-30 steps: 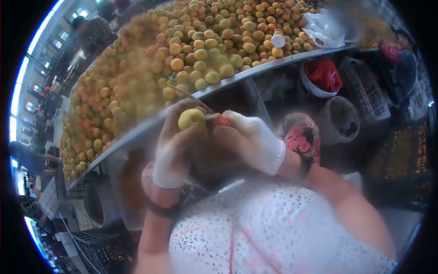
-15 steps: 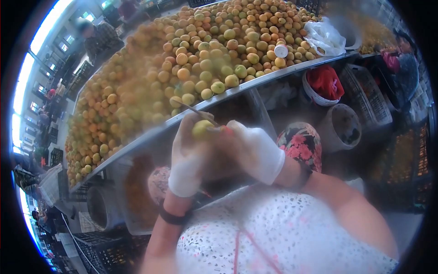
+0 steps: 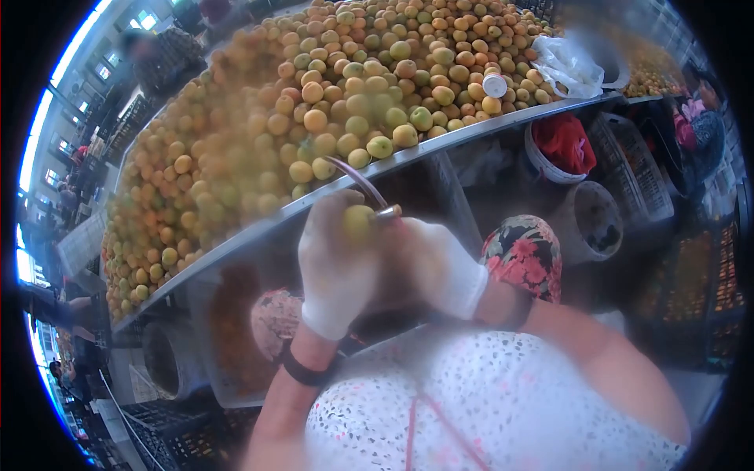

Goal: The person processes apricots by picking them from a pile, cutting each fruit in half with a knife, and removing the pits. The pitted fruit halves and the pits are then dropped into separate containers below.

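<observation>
My left hand [image 3: 334, 267], in a white glove, is closed around a yellow-green apricot [image 3: 358, 223] in front of my lap. In my right hand [image 3: 444, 263], also gloved, is a small curved knife [image 3: 364, 180]. Its metal collar sits beside the fruit, and the thin blade arcs up and leftward, overlapping the table edge in this view. Both hands are close together, with the lower fingers blurred. Just beyond them lies a large heap of apricots [image 3: 314, 118] on a metal-edged table [image 3: 275, 223].
A white bag [image 3: 567, 67] and a small white round lid [image 3: 494, 85] lie on the heap's right side. Below the table stand a bucket with red plastic [image 3: 561, 145], another bucket [image 3: 594, 220] and crates [image 3: 636, 169]. Another person [image 3: 161, 63] is across the table.
The knife blade has turned from a flatter slant over the apricot to a steeper arc, its collar now showing. The apricot has shifted slightly right with my left hand.
</observation>
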Tool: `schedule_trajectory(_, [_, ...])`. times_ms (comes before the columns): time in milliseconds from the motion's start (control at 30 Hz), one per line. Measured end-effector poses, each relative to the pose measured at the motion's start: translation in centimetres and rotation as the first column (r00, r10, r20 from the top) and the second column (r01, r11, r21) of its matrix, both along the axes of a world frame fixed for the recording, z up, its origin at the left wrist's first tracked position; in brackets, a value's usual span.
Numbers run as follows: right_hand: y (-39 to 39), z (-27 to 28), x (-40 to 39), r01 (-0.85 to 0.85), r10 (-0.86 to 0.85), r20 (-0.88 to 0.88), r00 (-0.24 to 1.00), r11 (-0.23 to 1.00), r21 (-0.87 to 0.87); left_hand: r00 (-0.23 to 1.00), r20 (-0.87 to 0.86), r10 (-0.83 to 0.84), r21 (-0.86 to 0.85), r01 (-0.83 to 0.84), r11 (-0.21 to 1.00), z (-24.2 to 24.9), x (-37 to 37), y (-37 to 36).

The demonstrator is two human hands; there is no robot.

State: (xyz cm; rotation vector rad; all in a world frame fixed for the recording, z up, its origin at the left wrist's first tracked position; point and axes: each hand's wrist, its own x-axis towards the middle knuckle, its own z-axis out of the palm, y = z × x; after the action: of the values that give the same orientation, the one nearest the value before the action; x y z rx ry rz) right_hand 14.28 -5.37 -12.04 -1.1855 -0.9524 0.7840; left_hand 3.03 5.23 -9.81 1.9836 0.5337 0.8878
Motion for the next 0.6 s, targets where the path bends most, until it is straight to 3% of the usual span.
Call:
schedule_trajectory(33, [0.1,-0.1,0.2,0.000,0.000,-0.003,1.000,1.000,-0.007,1.000,-0.003,0.000,-0.007,0.000,1.000,0.5,-0.2,0.2])
schedule_trajectory(67, [0.3,0.0,0.5,-0.160,0.134,-0.258,0.957,0.984,-0.080,0.998,0.011,-0.067,-0.152,0.068,0.986,1.5,-0.5,0.5])
schedule_trajectory(100, [0.4,0.1,0.9,-0.327,0.233,-0.502,0.833,0.939,-0.107,0.991,0.036,-0.131,-0.292,0.136,0.947,2.1,-0.8,0.8])
schedule_trajectory(133, [-0.1,2.0,1.7,-0.496,0.250,-0.699,0.670,0.851,-0.170,0.968,0.166,-0.187,-0.504,0.246,0.828,2.3,-1.1,1.1])
schedule_trajectory(167, [-0.8,3.0,1.5,-0.500,0.253,-0.699,0.669,0.849,-0.171,0.969,0.167,-0.182,-0.504,0.243,0.829,2.1,-1.1,1.1])
schedule_trajectory(233, [-1.8,4.6,0.9,-0.623,0.316,-0.842,0.438,0.781,-0.031,0.900,0.414,-0.136,-0.695,0.409,0.591,1.7,-1.4,1.1])
schedule_trajectory(267, [-2.0,5.5,0.8,-0.530,0.359,-0.699,0.618,0.847,-0.034,0.964,0.115,-0.241,-0.251,0.263,0.931,2.0,-1.9,1.5])
schedule_trajectory(300, [-2.0,4.8,0.8,-0.531,0.365,-0.694,0.621,0.847,-0.030,0.964,0.117,-0.240,-0.244,0.262,0.934,1.9,-2.3,1.7])
schedule_trajectory(333, [-1.5,4.1,0.8,-0.410,0.346,-0.501,0.793,0.912,-0.020,0.908,0.346,-0.235,-0.508,0.393,0.766,2.0,-2.4,1.8])
schedule_trajectory(367, [-1.4,3.9,0.8,-0.285,0.280,-0.283,0.917,0.958,0.023,0.823,0.547,-0.150,-0.673,0.539,0.506,2.3,-2.4,1.8])
schedule_trajectory(400, [-2.2,3.9,0.3,-0.232,0.216,-0.284,0.934,0.972,-0.023,0.782,0.622,-0.046,-0.672,0.563,0.481,2.5,-2.4,0.8])
schedule_trajectory(433, [-2.6,3.7,-0.1,-0.232,0.218,-0.278,0.935,0.973,-0.019,0.779,0.625,-0.050,-0.667,0.566,0.485,2.5,-2.5,0.7])
schedule_trajectory(500, [-3.1,3.0,-0.6,-0.122,0.124,0.045,0.991,0.991,-0.046,0.777,0.616,-0.130,-0.638,0.590,0.495,2.4,-2.6,0.5])
schedule_trajectory(567, [-3.6,3.2,-0.7,-0.129,0.129,-0.003,0.992,0.987,-0.097,0.778,0.617,-0.122,-0.640,0.586,0.497,3.0,-2.7,-0.2])
schedule_trajectory(600, [-3.8,3.5,-0.6,-0.084,0.096,0.163,0.982,0.993,-0.078,0.782,0.614,-0.107,-0.649,0.578,0.495,3.2,-2.8,-0.6])
